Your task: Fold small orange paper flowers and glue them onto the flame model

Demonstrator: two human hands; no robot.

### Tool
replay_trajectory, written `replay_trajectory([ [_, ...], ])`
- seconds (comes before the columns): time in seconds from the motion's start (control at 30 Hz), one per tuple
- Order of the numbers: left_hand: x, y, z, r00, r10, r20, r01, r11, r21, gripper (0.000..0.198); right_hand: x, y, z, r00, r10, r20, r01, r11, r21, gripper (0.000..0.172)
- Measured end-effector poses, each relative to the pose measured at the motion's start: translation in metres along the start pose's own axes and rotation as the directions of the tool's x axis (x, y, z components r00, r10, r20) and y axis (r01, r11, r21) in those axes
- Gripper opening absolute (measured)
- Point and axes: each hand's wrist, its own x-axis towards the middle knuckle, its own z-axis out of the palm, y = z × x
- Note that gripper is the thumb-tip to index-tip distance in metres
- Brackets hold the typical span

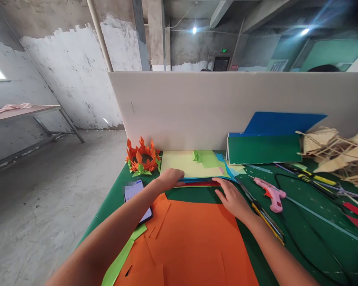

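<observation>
My left hand (170,177) rests on the near left edge of a stack of coloured paper sheets (187,163), fingers curled over its pale yellow top sheet. At the stack's near right edge, my right hand (231,194) lies with its fingertips touching the blue and red sheets underneath. A small green folded paper piece (196,155) lies on top of the stack. In front of both hands a large orange sheet (191,242) is spread on the green table (304,230), with cut orange pieces on it.
An orange and green origami crown (141,158) stands left of the stack. A phone (136,198) lies under my left forearm. Right: a pink glue gun (271,194), yellow-black utility knife (265,216), green and blue boards (264,147), a wooden stick model (337,153). A white partition (197,103) stands behind.
</observation>
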Motion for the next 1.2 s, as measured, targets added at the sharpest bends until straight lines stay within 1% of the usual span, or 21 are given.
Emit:
replay_trajectory([
  [0.07, 0.001, 0.002, 0.000, 1.000, -0.028, 0.007, 0.028, 1.000, 0.008, 0.021, 0.002, 0.002, 0.001, 1.000, -0.016, -0.019, 0.016, 1.000, 0.003, 0.033],
  [0.13, 0.001, 0.003, 0.001, 0.998, -0.069, 0.008, 0.069, 0.998, 0.008, 0.026, 0.003, 0.004, 0.001, 0.999, -0.028, -0.046, 0.028, 1.000, 0.002, 0.032],
  [0.2, 0.002, 0.002, 0.001, 0.994, -0.110, 0.009, 0.110, 0.994, -0.002, 0.029, 0.004, 0.005, 0.001, 0.996, -0.041, -0.076, 0.040, 0.999, -0.008, 0.031],
  [0.3, 0.003, -0.002, -0.001, 0.988, -0.151, 0.022, 0.152, 0.988, -0.025, 0.026, 0.005, 0.005, 0.001, 0.994, -0.056, -0.093, 0.053, 0.998, -0.032, 0.031],
  [0.4, 0.006, -0.007, -0.001, 0.984, -0.178, 0.030, 0.180, 0.982, -0.052, 0.033, 0.005, 0.004, 0.004, 0.997, -0.045, -0.057, 0.043, 0.998, -0.048, 0.035],
  [0.5, 0.011, -0.013, 0.000, 0.979, -0.203, 0.012, 0.203, 0.976, -0.084, 0.033, 0.007, 0.004, 0.009, 0.999, -0.036, 0.004, 0.036, 0.998, -0.055, 0.037],
  [0.63, 0.017, -0.025, 0.002, 0.974, -0.221, -0.049, 0.212, 0.968, -0.137, 0.033, 0.024, 0.004, 0.017, 0.996, -0.049, 0.074, 0.054, 0.997, -0.061, 0.041],
  [0.77, 0.017, -0.033, -0.001, 0.981, -0.176, -0.084, 0.160, 0.973, -0.168, 0.034, 0.054, 0.002, 0.030, 0.987, -0.092, 0.128, 0.099, 0.994, -0.045, 0.044],
  [0.9, 0.015, -0.033, -0.006, 0.995, -0.089, -0.043, 0.081, 0.982, -0.170, 0.034, 0.074, 0.001, 0.038, 0.964, -0.188, 0.190, 0.189, 0.982, 0.014, 0.046],
  [1.0, 0.014, -0.032, -0.009, 1.000, -0.025, 0.010, 0.026, 0.983, -0.180, 0.038, 0.078, 0.003, 0.037, 0.948, -0.238, 0.213, 0.235, 0.971, 0.040, 0.046],
  [1.1, 0.012, -0.033, -0.011, 0.999, 0.013, 0.047, -0.004, 0.980, -0.201, 0.043, 0.078, 0.002, 0.032, 0.937, -0.270, 0.223, 0.267, 0.963, 0.043, 0.045],
  [1.13, 0.012, -0.034, -0.012, 0.998, 0.022, 0.055, -0.010, 0.978, -0.207, 0.042, 0.077, 0.001, 0.031, 0.933, -0.282, 0.226, 0.279, 0.959, 0.043, 0.042],
  [1.2, 0.010, -0.034, -0.013, 0.997, 0.034, 0.069, -0.018, 0.976, -0.218, 0.038, 0.078, -0.001, 0.030, 0.926, -0.300, 0.229, 0.299, 0.953, 0.040, 0.032],
])
